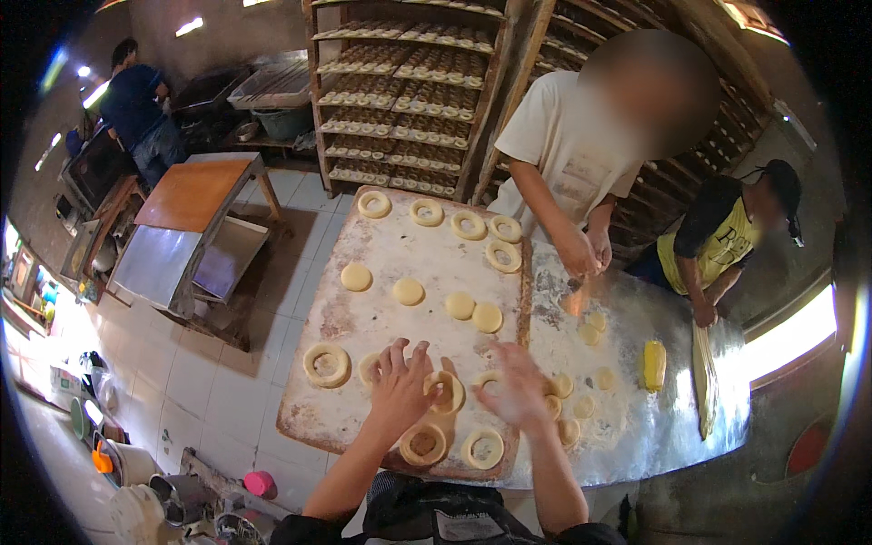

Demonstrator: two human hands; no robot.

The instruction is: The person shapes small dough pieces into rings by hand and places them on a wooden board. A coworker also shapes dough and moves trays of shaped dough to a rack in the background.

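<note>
My left hand is over the near part of a floured board, fingers spread. Its thumb reaches to a pale dough ring, apparently touching the inner edge. A dough piece partly shows beside its fingers. My right hand, somewhat blurred, hovers with fingers apart beside another dough piece, partly hidden by it. Two dough rings, one nearer the left and one nearer the right, lie at the board's near edge. Another ring sits left of my left hand.
Flat dough discs and more rings lie farther up the board. A metal table at right holds dough pieces and a yellow block. Two co-workers handle dough there. Behind stands a loaded rack; a low table is left.
</note>
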